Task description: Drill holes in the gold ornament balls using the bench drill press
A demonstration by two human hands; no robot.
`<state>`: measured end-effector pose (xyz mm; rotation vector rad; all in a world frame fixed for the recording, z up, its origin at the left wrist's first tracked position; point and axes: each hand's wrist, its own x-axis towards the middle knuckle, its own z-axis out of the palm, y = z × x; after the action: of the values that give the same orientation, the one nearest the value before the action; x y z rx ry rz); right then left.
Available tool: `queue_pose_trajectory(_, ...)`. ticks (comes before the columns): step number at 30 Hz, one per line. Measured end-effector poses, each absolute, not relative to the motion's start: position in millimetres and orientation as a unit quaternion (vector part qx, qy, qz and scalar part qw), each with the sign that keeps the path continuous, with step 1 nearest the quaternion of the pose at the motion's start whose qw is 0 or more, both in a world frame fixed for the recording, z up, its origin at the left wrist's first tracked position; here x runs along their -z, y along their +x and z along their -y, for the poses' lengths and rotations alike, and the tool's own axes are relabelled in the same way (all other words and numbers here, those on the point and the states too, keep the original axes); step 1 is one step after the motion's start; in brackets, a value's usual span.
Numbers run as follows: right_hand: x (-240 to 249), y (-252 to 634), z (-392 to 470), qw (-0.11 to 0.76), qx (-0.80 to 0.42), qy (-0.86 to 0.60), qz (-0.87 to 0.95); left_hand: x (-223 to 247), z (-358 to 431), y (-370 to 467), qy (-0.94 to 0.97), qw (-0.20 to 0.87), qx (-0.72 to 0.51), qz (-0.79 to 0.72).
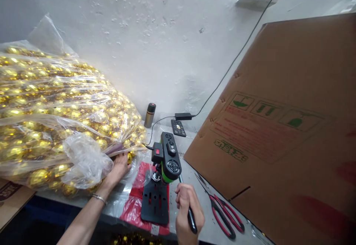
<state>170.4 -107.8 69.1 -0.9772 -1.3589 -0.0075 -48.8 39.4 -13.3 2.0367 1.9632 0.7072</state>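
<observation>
My left hand (120, 167) reaches into the mouth of a large clear plastic bag (85, 159) full of shiny gold faceted balls (41, 176). One gold ball (129, 158) shows beside its fingers, whose tips are partly hidden. My right hand (189, 209) is closed around a thin tool with a black handle (192, 221). The tool's narrow shaft points up toward a black and green device (171, 159) with round vents and buttons, mounted above a slotted black base plate (155, 204). That base stands on red plastic packaging (130, 207).
Red-handled scissors (226, 215) lie right of my right hand, against a large cardboard box (278, 133). Behind the device are a phone (178, 128), a power adapter (183, 116) and a small cylindrical bottle (150, 116). A cable (236, 61) runs up to a wall socket.
</observation>
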Motion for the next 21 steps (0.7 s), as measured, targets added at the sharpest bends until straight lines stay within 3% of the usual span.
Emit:
queue_pose_trajectory(5,-74,171,108,0.665,0.002,-0.431,0.610,8,-9,-45,0.662,0.247,-0.317,-0.633)
queue_pose_trajectory(9,-79,171,109,0.662,-0.009,-0.442,0.605,18,35,-26,0.456,0.583,-0.455,-0.495)
queue_pose_trajectory(11,-80,171,109,0.659,-0.017,-0.448,0.604,25,51,-13,0.339,0.684,-0.464,-0.449)
queue_pose_trajectory(15,-77,173,111,0.651,-0.012,-0.447,0.614,35,61,5,0.249,0.742,-0.439,-0.441)
queue_pose_trajectory(21,-73,173,112,0.640,0.000,-0.455,0.619,40,60,10,0.309,0.711,-0.448,-0.445)
